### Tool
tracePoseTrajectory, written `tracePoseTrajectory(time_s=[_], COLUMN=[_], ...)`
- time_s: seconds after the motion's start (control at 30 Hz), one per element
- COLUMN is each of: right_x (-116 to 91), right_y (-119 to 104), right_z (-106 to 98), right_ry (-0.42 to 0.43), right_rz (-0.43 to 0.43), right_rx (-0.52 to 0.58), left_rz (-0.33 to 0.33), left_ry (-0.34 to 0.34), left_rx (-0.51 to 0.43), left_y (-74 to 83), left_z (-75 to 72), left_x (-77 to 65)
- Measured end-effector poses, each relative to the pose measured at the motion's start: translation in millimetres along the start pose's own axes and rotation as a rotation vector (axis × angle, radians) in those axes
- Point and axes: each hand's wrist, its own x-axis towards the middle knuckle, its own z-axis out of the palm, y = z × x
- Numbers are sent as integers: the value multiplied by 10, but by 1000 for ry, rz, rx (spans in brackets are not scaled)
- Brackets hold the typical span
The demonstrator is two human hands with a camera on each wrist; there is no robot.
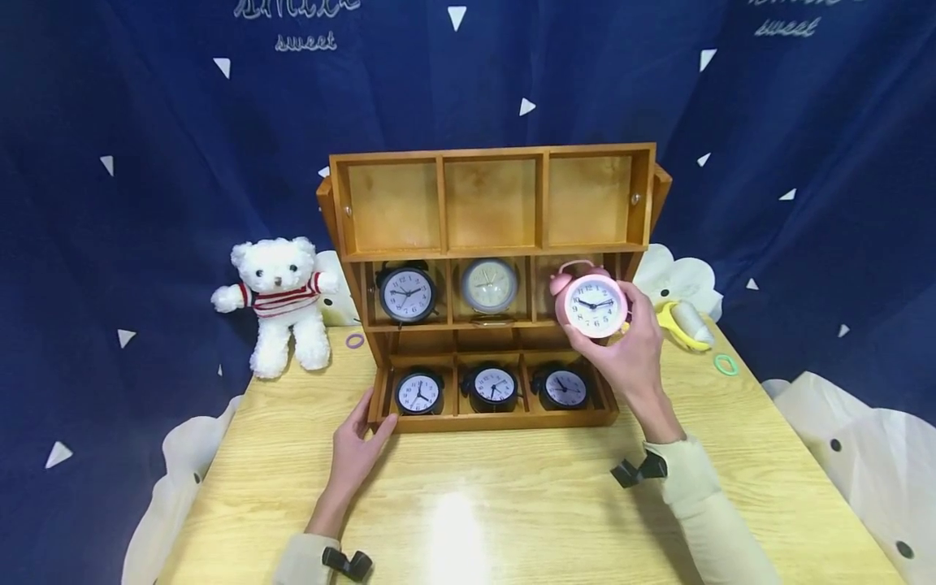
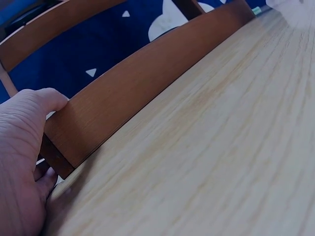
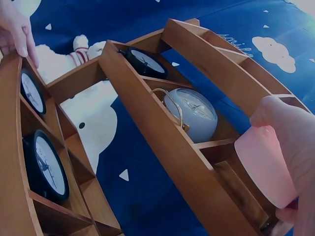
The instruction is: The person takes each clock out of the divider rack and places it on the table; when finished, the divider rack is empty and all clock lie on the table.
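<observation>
My right hand [image 1: 630, 349] grips a pink twin-bell alarm clock [image 1: 595, 306] by its sides, dial facing me. It overlaps the middle tier's right compartment; in the right wrist view the pink clock [image 3: 266, 164] is at that tier's right end. At the lower left, my left hand [image 1: 357, 447] holds the front corner of the tiered wooden rack [image 1: 497, 422], thumb [image 2: 51, 100] over the front board's edge. A black clock [image 1: 407, 294] and a pale round clock [image 1: 488, 286] occupy the middle tier's other compartments. Three black clocks [image 1: 493, 385] sit in the bottom tier.
The rack's top tier [image 1: 491, 203] has three bare compartments. A white teddy bear [image 1: 281, 305] in a striped top sits to the left, near a purple ring [image 1: 354, 340]. On the right lie a yellow banana-like item [image 1: 680, 327], a whitish cylinder [image 1: 691, 321] and a green ring [image 1: 726, 365].
</observation>
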Motion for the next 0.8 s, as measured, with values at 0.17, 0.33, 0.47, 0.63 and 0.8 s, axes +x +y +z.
tracePoseTrajectory(time_s=[0.17,0.33,0.47,0.63,0.8], right_x=[-55,-104,-140,-206,-332], right_y=[53,139,204,283,413], right_z=[-120,-248,-345,-437,-478], right_ry=[18,54,61,77,157], right_rz=[-15,-6,14,37,37], right_rx=[3,9,-4,-17,-8], left_rz=[-12,-8,18,24,6], left_ry=[-12,-3,17,26,38], left_rx=[20,36,47,44,48], left_y=[3,-9,-26,-23,-13], left_z=[4,12,15,11,11], left_x=[21,30,39,32,5])
